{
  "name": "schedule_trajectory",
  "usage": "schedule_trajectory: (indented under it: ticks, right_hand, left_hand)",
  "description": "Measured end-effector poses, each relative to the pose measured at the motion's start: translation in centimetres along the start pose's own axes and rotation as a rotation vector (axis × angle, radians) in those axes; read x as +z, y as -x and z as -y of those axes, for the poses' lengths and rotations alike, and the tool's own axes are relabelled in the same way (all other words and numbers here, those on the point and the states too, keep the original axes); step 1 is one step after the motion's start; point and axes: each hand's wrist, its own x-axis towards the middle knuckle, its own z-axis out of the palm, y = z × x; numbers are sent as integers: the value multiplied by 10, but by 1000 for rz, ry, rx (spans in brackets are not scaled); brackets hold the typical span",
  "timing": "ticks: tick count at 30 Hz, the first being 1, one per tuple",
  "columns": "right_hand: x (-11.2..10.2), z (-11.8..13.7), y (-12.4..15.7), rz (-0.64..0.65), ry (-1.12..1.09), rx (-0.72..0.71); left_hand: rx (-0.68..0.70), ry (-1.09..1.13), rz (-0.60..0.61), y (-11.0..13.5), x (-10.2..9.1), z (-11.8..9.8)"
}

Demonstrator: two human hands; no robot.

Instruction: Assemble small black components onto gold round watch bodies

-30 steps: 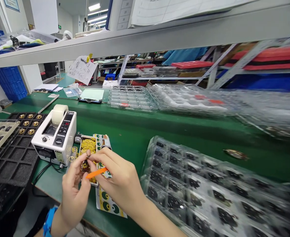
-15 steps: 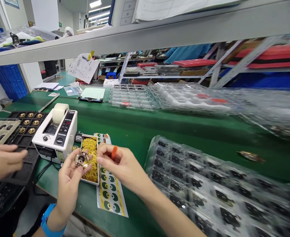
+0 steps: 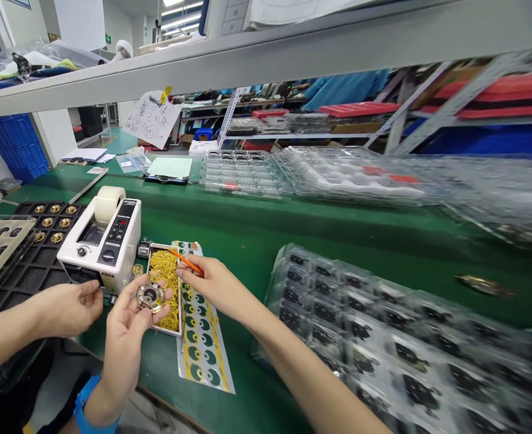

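My left hand [image 3: 125, 343], with a blue band at its wrist, pinches a round gold-rimmed part [image 3: 151, 296] with a dark centre. To its right, my right hand [image 3: 216, 286] grips a slim orange pointed tool [image 3: 190, 264]; whether it is a pick or tweezers I cannot tell. The tool's tip points left over a white box [image 3: 180, 322] full of small yellow pieces [image 3: 163, 265]. Partly beneath my right hand lies a sheet of green and yellow stickers [image 3: 202, 355]. A co-worker's hand [image 3: 73, 310] is at the front of the white tape dispenser [image 3: 125, 241].
Black trays with gold round parts [image 3: 55, 223] stand at the left. Clear blister trays of dark parts [image 3: 361, 328] cover the right front. More clear trays [image 3: 338, 175] are stacked behind. A shelf beam [image 3: 266, 66] crosses above the bench.
The orange tool has swung from upright to pointing left over the yellow pieces. A co-worker's hand has moved right to the tape dispenser. My left hand keeps the round part in nearly the same place.
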Motion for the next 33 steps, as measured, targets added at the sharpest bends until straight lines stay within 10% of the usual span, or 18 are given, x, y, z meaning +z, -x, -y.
schedule_trajectory:
  ticks: [6,14,25,33]
  right_hand:
    - [-1,20,11,-47,-54,3]
    - [8,51,37,220,-446,80]
    - [12,54,39,465,-777,158]
    - [-12,59,41,144,-328,-47]
  left_hand:
    - [-91,52,44,18,56,2]
    - [98,-106,126,18,47,4]
    - [710,-369,291,10,14,13]
    - [367,-650,49,-20,-1,-11]
